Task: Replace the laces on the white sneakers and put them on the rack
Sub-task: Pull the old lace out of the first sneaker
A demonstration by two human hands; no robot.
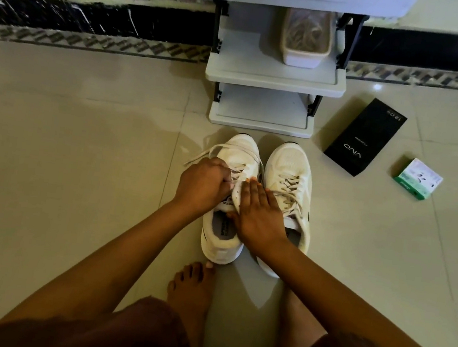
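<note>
**Hands working on the left sneaker's lace**

Two bare feet [192, 290] are resting on the tiled floor [79, 153], nearest to the camera. Just beyond them the two white sneakers are standing side by side, toes toward the grey rack [275, 74]. The left hand [201, 184] is curling its fingers around the lace [210, 149] of the left sneaker [236, 151]. The right hand [260, 215] is lying flat with straight fingers, pressing on this shoe's tongue area and partly covering the right sneaker [290, 164]. On the rack's middle shelf a tub [304, 56] is sitting. A black box [365, 137] and a small green box [417, 179] are lying on the floor at the right.
</note>
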